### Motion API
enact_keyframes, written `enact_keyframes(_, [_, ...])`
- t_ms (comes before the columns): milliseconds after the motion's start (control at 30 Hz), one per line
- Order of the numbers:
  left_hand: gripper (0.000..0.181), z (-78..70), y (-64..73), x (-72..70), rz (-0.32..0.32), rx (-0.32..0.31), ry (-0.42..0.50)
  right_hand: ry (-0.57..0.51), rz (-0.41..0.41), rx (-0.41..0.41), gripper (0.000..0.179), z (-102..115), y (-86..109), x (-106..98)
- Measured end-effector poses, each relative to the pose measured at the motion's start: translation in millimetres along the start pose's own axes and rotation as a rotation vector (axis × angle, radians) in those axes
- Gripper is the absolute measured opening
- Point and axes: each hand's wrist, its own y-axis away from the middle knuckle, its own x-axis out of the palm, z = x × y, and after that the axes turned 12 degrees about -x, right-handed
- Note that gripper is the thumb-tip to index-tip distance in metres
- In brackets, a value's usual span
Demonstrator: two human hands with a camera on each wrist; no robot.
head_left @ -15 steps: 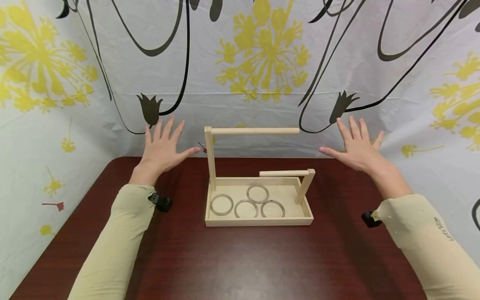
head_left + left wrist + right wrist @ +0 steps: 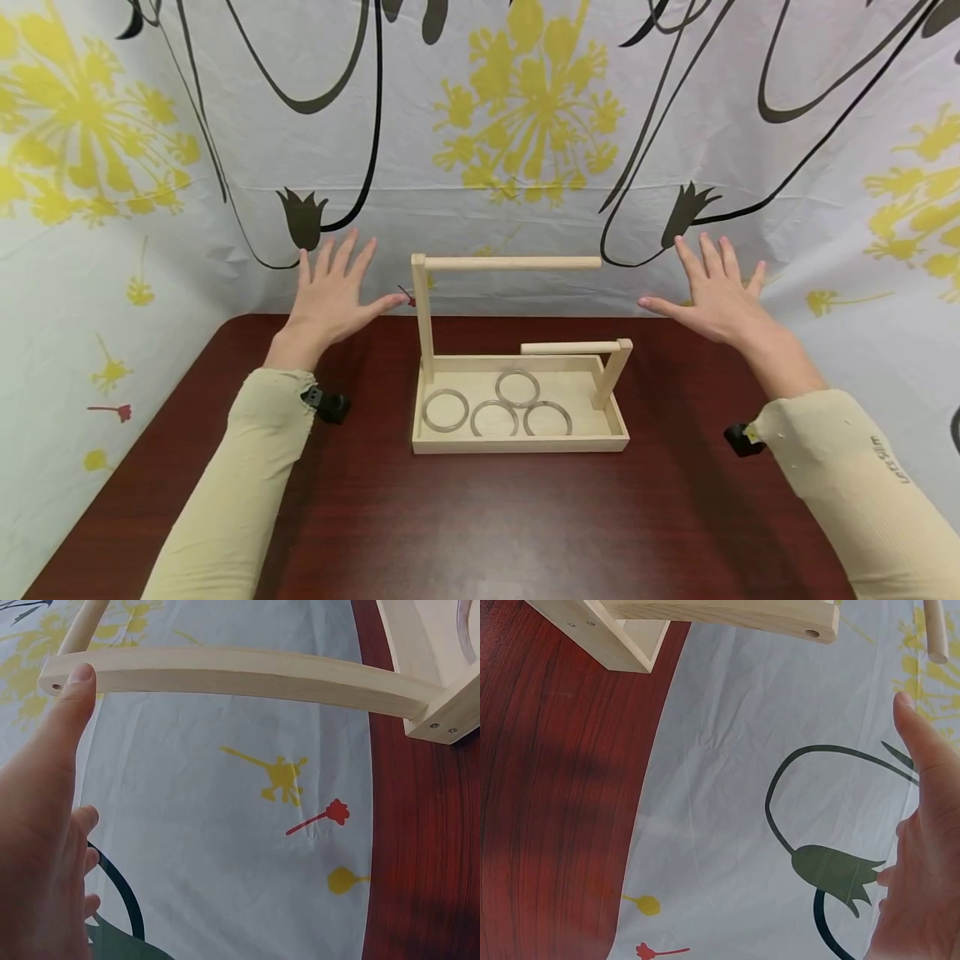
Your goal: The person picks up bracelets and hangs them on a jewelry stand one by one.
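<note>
A shallow wooden tray (image 2: pixel 517 447) sits on the table between my hands. From its left end rises a tall post (image 2: pixel 423 317) bearing a long dowel (image 2: pixel 517 263) that points right; a shorter post (image 2: pixel 613 375) at the right end bears a short dowel (image 2: pixel 570 347) pointing left. Several clear grey rings lie inside, the leftmost ring (image 2: pixel 425 412) apart from the cluster. My left hand (image 2: pixel 326 296) is spread in the air left of the tall post, holding nothing. To the right of the short post, my right hand (image 2: pixel 716 296) is likewise raised, fingers spread and bare.
A dark red-brown table (image 2: pixel 510 525) carries the tray. Behind it and along both sides hangs a white curtain (image 2: pixel 525 225) printed with yellow and dark flowers. Each sleeve has a small black camera at the wrist, such as the left camera (image 2: pixel 330 407).
My left hand has shifted very slightly right. The right hand, the tray and the rings look the same as before, apart from a tiny shift of the whole view.
</note>
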Motion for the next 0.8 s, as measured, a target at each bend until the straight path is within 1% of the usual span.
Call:
enact_keyframes(300, [0.097, -3.6, -2.2, 0.1, -0.047, 0.046, 0.012, 0.011, -0.016, -0.014, 0.106, -1.5, 0.9, 0.2])
enact_keyframes(800, [0.095, -13.6, -2.5, -3.9, -0.094, 0.097, 0.028, -0.003, -0.068, -0.066, 0.103, -0.9, 2.9, 0.1])
